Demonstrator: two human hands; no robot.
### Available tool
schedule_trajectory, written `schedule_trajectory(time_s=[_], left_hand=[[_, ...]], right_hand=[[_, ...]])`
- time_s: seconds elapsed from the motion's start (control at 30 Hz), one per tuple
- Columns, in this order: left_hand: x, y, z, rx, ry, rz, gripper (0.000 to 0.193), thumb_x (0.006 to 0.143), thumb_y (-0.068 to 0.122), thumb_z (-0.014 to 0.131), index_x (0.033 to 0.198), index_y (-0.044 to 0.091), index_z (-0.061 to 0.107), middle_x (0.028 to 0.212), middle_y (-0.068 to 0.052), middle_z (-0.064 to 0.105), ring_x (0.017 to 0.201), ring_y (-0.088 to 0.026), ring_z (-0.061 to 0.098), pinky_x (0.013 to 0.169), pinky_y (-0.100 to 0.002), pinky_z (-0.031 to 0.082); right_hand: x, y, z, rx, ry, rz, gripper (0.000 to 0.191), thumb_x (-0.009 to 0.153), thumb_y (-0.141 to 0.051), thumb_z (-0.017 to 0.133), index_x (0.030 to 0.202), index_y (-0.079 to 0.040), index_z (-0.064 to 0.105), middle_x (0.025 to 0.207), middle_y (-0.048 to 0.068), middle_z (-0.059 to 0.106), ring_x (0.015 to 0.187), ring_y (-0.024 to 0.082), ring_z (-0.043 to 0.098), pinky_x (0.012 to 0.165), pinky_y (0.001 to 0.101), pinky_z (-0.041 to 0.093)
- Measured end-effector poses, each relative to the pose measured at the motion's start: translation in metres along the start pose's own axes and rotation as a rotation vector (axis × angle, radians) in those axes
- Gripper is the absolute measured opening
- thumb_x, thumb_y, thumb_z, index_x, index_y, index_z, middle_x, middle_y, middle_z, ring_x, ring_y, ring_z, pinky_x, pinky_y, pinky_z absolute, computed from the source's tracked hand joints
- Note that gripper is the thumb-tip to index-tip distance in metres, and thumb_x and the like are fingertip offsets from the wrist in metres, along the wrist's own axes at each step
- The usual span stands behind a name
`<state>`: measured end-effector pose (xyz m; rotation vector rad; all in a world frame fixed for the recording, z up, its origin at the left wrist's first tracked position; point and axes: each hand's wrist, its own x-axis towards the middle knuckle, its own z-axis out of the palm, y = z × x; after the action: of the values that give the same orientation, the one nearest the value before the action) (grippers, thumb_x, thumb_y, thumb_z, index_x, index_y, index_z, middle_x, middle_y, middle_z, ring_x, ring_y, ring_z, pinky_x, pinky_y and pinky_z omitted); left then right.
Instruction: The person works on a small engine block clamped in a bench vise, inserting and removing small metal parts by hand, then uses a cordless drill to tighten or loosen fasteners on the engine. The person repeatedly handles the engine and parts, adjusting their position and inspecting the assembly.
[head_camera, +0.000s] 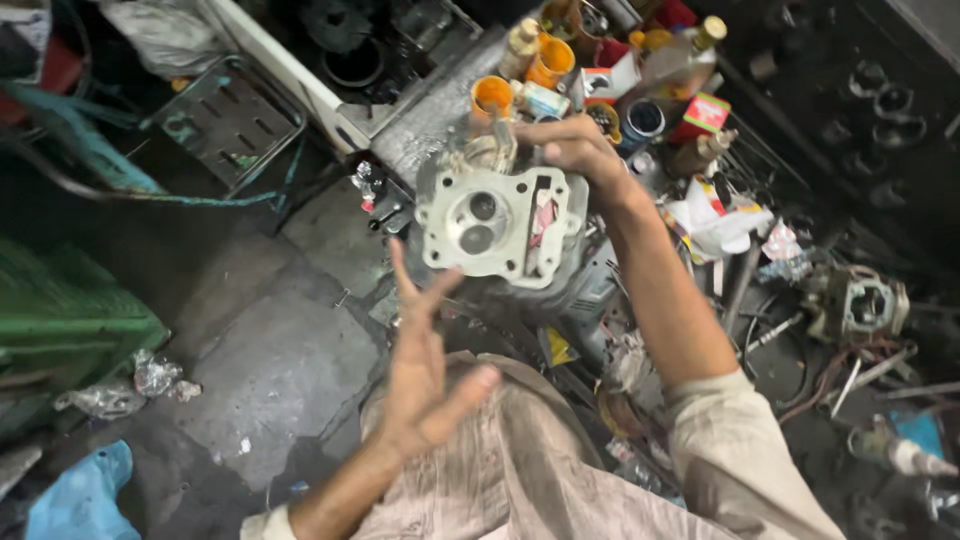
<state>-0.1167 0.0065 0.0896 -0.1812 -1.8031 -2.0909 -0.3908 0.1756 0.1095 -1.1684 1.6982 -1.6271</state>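
A grey metal engine cylinder head (497, 222) is held up in front of me, its flat face with two round valves turned toward the camera. My right hand (572, 145) grips its upper right edge from behind. Just below it, my left hand (425, 372) hangs free with the palm up and the fingers spread; its fingertips come close to the part's lower left corner but hold nothing. A red rag or scrap shows inside a slot of the cylinder head.
Orange cups (551, 60), bottles (699, 150) and small boxes (706, 112) crowd a metal bench behind. Another engine part (862, 305), rods and wires lie at right. A green machine (70, 320) stands left, with plastic scraps (150, 375) on the floor.
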Motion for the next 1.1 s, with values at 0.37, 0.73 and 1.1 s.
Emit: schedule_trajectory(time_s=[0.37,0.73,1.1], left_hand=[[-0.049,-0.047,0.05,0.235,-0.04,0.026,0.092,0.09,0.026,0.08,0.166,0.016,0.029,0.167,-0.045,-0.022,0.162,-0.052,-0.016,0.134,-0.056,0.012],[-0.033,-0.067,0.063,0.281,-0.039,0.093,0.076,0.093,0.03,0.077,0.16,0.016,0.044,0.169,-0.047,-0.02,0.163,-0.051,-0.023,0.137,-0.053,0.003],[-0.037,-0.073,0.055,0.315,-0.063,0.083,0.078,0.089,0.031,0.079,0.158,0.016,0.045,0.163,-0.05,-0.02,0.158,-0.055,-0.024,0.135,-0.054,0.005]], right_hand=[[0.101,0.167,-0.003,0.239,-0.421,0.155,0.063,0.08,-0.029,0.056,0.121,0.017,0.067,0.115,0.029,0.072,0.099,0.033,0.069,0.094,0.0355,0.052],[0.089,0.164,-0.024,0.244,-0.326,0.005,0.059,0.084,-0.028,0.046,0.111,0.02,0.066,0.115,0.032,0.071,0.099,0.036,0.069,0.097,0.0353,0.054],[0.108,0.167,-0.023,0.079,-0.512,0.041,0.065,0.077,-0.031,0.044,0.111,0.018,0.069,0.109,0.029,0.073,0.096,0.033,0.07,0.094,0.0319,0.054]])
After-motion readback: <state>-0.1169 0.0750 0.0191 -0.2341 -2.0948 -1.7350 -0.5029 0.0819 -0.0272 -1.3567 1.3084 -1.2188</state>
